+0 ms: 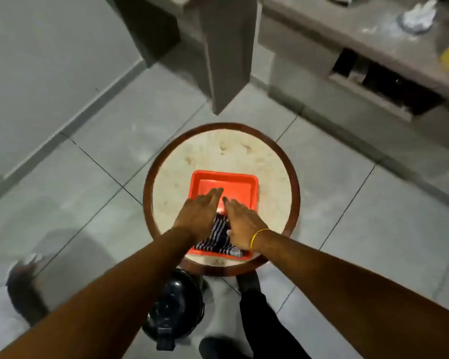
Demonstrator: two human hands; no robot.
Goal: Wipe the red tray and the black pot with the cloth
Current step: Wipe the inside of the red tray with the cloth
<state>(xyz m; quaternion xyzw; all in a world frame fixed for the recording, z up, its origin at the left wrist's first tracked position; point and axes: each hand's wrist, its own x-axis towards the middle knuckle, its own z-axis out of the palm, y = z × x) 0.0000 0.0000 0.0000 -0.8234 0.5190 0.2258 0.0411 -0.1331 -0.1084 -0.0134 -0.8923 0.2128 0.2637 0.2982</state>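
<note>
both hands over the square red plastic tray [233, 183] on the round marble-topped table [272, 164], left hand [201, 216] and right hand [243, 221] flat, fingers spread open, pressing the dark striped cloth [219, 235]. glossy black pot [175, 307] sits on the floor, below the table's near edge.

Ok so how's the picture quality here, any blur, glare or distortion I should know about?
Head view: dim, flat indoor light; wide-angle distortion bends the floor tile lines and stretches the forearms; the whole frame is soft, most smeared at the lower left edge; the hands over the tray and cloth are slightly blurred; small glints show on the pot under the table.
</note>
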